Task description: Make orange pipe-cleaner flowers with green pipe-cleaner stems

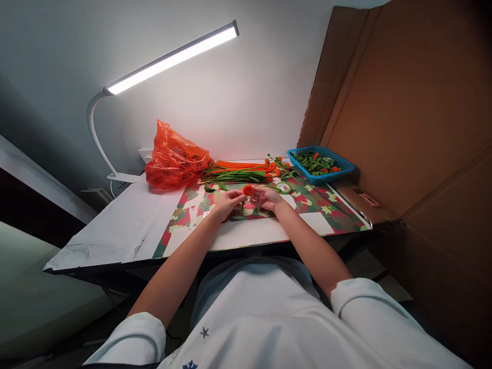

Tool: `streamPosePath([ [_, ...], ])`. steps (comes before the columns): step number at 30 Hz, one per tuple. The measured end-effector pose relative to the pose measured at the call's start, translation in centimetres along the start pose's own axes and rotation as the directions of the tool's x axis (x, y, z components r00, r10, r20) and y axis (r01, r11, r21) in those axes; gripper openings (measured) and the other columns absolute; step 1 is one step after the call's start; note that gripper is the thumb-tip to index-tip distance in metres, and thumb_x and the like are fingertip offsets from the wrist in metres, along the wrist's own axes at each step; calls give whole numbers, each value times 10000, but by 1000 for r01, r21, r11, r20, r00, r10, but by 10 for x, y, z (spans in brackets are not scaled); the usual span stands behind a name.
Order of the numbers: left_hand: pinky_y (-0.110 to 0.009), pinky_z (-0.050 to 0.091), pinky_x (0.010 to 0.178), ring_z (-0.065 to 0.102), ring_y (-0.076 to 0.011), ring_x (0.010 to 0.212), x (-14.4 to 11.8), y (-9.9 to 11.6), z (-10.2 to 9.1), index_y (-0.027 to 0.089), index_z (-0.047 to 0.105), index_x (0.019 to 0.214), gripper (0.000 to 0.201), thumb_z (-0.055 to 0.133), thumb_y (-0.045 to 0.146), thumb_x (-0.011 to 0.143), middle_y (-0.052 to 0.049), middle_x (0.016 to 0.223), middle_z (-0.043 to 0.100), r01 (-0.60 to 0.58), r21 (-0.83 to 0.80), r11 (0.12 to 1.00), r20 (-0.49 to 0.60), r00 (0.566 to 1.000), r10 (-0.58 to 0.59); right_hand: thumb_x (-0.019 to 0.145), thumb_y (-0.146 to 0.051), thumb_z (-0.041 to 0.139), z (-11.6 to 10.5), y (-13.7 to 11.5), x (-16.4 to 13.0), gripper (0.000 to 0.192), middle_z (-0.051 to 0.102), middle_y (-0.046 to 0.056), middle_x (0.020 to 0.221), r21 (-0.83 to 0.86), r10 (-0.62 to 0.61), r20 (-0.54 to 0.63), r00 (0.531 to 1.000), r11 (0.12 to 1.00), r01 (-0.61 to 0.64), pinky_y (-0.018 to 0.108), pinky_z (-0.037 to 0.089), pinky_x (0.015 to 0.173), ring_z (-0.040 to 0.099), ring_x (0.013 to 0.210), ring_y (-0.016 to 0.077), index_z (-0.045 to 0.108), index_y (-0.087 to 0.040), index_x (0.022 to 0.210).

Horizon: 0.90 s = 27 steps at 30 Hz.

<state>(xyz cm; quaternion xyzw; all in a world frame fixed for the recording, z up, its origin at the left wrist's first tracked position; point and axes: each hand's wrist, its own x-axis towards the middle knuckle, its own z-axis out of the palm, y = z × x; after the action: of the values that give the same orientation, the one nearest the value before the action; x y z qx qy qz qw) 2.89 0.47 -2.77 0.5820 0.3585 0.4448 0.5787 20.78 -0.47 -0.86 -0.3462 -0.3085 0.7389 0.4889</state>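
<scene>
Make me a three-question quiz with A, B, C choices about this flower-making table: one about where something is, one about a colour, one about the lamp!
1. Where is the basket?
A. back right of the table
B. on the floor
C. under the lamp

2. What colour is the bag?
A. blue
B. orange
C. white

3. The lamp is:
A. off
B. on
C. fallen over

Answers: 1 A, it sits by the cardboard; 2 B, plainly orange; 3 B, its bar glows white.

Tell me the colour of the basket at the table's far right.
The basket is blue, holding green and orange pieces; the head view shows it.
</scene>
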Motion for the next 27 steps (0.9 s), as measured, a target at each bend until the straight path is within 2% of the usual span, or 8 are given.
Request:
streamPosePath([
  [6, -240, 498, 583, 577, -95, 621, 3, -2, -2, 117, 630, 866, 189, 647, 305, 886, 10, 760, 628, 1, 29, 1000, -26, 1000, 0, 873, -144, 537, 0, 1, -2, 124, 739, -4, 727, 66, 14, 27, 1000, 998, -16, 260, 507, 697, 674, 687, 118, 627, -186, 799],
  [10, -234, 507, 576, 575, -92, 625, 4, -4, -5, 115, 618, 897, 180, 609, 294, 916, 6, 782, 618, 17, 10, 1000, -14, 1000, -17, 864, -149, 535, -2, 1, 0, 118, 744, -4, 747, 79, 13, 33, 999, 997, -15, 254, 500, 697, 675, 697, 114, 614, -187, 785],
  [16, -244, 514, 587, 583, -98, 642, 2, -2, -5, 117, 613, 917, 192, 591, 308, 926, 0, 801, 620, 50, -92, 995, 85, 996, -43, 801, -124, 601, -3, 2, -2, 88, 699, -25, 695, 75, 28, 119, 992, 997, -37, 269, 499, 718, 647, 647, 109, 564, -191, 758],
  [19, -248, 503, 612, 591, -105, 658, -1, 1, -3, 124, 630, 860, 228, 687, 345, 849, 1, 778, 630, 56, -150, 987, 144, 989, -34, 770, -94, 605, 0, 2, -7, 134, 664, -45, 671, 70, 39, 191, 981, 996, -53, 287, 507, 726, 622, 622, 108, 525, -199, 745],
  [23, -259, 485, 675, 620, -132, 714, -5, 6, 0, 130, 685, 771, 392, 881, 409, 578, -25, 793, 666, 86, -193, 977, 236, 971, -39, 749, -63, 592, 5, 3, -12, 180, 641, -53, 685, 42, 74, 268, 960, 995, -88, 305, 516, 695, 608, 615, 119, 480, -205, 741],
  [27, -285, 482, 734, 636, -159, 772, -8, 9, 0, 137, 718, 776, 398, 891, 409, 544, -59, 871, 694, 102, -207, 973, 286, 958, -40, 751, -69, 615, 6, 4, -12, 208, 620, -66, 669, 21, 82, 290, 954, 996, -92, 301, 513, 678, 596, 591, 115, 461, -209, 750],
])
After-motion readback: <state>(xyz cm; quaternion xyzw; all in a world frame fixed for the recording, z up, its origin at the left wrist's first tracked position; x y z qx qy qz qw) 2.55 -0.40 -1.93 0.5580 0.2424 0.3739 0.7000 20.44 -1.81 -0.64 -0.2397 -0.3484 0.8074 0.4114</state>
